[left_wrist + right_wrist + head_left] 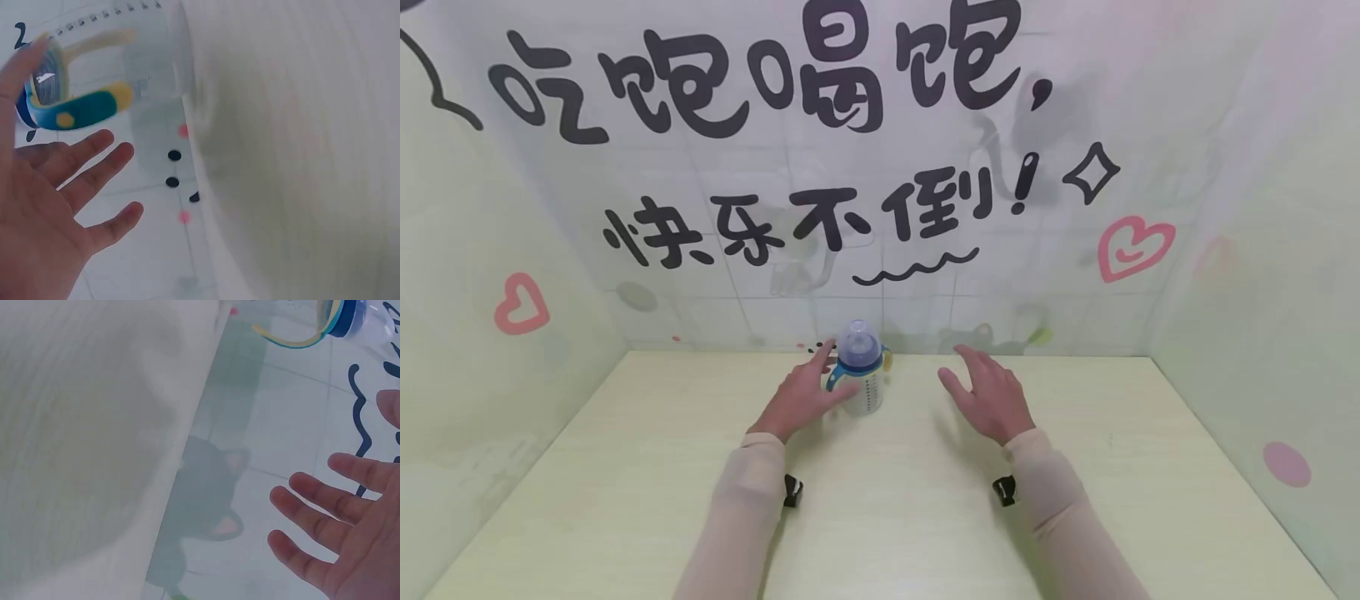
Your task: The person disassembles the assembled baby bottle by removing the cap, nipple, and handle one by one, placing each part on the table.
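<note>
A clear baby bottle (871, 392) with a domed cap, a blue collar and blue-and-yellow side handles stands upright near the back of the table. My left hand (805, 396) is at its left side, thumb in front of the bottle and fingers spread beside the handle. In the left wrist view, the spread fingers of the left hand (47, 206) lie near the teal-and-yellow handle (81, 112), not curled round it. Farther right, my right hand (992, 396) hovers over the table with fingers extended and holds nothing; the right wrist view shows the bottle's collar (347, 315) beyond it.
The pale wooden table (880, 517) meets a white back wall (925, 321) with black lettering and pink hearts. Side walls (1262, 333) enclose the table left and right. A small black device (793, 492) is strapped at each wrist.
</note>
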A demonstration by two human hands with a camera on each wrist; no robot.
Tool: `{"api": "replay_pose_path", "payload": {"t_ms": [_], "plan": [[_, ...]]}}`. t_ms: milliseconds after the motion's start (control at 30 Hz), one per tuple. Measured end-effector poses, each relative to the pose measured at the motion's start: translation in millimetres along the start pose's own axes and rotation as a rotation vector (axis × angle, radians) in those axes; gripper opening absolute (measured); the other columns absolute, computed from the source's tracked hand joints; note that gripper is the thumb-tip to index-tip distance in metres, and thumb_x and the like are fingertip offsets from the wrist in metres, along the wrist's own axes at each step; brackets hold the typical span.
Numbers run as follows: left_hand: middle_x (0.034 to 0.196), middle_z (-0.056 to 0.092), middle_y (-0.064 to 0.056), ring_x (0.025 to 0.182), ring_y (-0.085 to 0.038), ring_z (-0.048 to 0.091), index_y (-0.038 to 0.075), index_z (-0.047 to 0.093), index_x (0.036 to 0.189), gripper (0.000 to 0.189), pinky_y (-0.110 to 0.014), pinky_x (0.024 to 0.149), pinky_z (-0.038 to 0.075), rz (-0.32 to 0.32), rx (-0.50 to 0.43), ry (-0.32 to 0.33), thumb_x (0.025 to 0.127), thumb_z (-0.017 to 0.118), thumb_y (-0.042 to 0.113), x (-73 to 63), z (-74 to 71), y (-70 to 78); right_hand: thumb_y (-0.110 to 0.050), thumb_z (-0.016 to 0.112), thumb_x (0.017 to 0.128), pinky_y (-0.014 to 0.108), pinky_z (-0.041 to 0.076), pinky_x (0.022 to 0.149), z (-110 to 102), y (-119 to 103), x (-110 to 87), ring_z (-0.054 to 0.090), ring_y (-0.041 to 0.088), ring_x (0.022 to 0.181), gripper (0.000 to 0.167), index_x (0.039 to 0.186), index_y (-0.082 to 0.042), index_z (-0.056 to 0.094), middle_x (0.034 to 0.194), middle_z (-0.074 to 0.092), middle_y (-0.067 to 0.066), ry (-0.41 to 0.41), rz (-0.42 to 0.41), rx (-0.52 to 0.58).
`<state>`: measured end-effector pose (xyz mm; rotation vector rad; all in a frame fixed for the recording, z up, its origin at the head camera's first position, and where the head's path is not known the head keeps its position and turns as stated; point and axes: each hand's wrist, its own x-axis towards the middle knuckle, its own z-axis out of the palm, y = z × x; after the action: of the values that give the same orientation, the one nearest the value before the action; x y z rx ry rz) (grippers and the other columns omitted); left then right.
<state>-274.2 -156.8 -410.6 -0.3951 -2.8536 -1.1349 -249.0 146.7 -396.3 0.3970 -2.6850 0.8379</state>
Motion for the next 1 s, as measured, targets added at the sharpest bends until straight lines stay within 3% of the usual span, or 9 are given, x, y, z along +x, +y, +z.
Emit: {"api": "replay_pose_path", "payload": {"t_ms": [200, 500, 733, 1000], "plan": [[0.138, 0.058, -0.018, 0.127, -0.035, 0.054, 0.019, 0.026, 0.158, 0.099, -0.059, 0.106, 0.04, -0.03, -0.152, 0.012, 0.08, 0.081, 0.049, 5.8, 10.9, -3.4, -0.043, 0.052, 0.1, 0.056, 0.045, 0.095, 1, -10, -2.9, 0.065, 0.029, 0.103, 0.049, 0.134, -0.009, 0.059, 0.121, 0.067, 0.013, 0.071, 0.001, 0.044], [0.141, 0.056, -0.014, 0.126, -0.035, 0.055, 0.01, 0.045, 0.147, 0.083, -0.053, 0.104, 0.044, -0.013, -0.162, 0.032, 0.081, 0.082, 0.042, 8.0, 16.8, -2.9, -0.038, 0.054, 0.1, 0.049, 0.051, 0.08, -3, -18, -6.6, 0.065, 0.026, 0.09, 0.041, 0.127, -0.009, 0.063, 0.109, 0.07, 0.01, 0.142, 0.013, 0.117], [0.144, 0.053, -0.016, 0.133, -0.036, 0.048, 0.006, 0.044, 0.147, 0.079, -0.056, 0.108, 0.038, -0.005, -0.2, 0.03, 0.084, 0.08, 0.039, 9.0, 19.2, -0.5, -0.036, 0.056, 0.1, 0.048, 0.051, 0.078, -7, -21, -8.4, 0.065, 0.025, 0.088, 0.039, 0.125, -0.008, 0.065, 0.105, 0.071, 0.009, 0.16, 0.002, 0.112], [0.142, 0.055, -0.015, 0.133, -0.034, 0.049, 0.007, 0.044, 0.147, 0.077, -0.055, 0.109, 0.038, 0.009, -0.208, 0.038, 0.085, 0.08, 0.037, 9.6, 20.0, 0.8, -0.034, 0.057, 0.1, 0.048, 0.051, 0.074, -12, -18, -6.6, 0.066, 0.025, 0.086, 0.037, 0.123, -0.007, 0.066, 0.102, 0.071, 0.009, 0.181, -0.004, 0.122]]}}
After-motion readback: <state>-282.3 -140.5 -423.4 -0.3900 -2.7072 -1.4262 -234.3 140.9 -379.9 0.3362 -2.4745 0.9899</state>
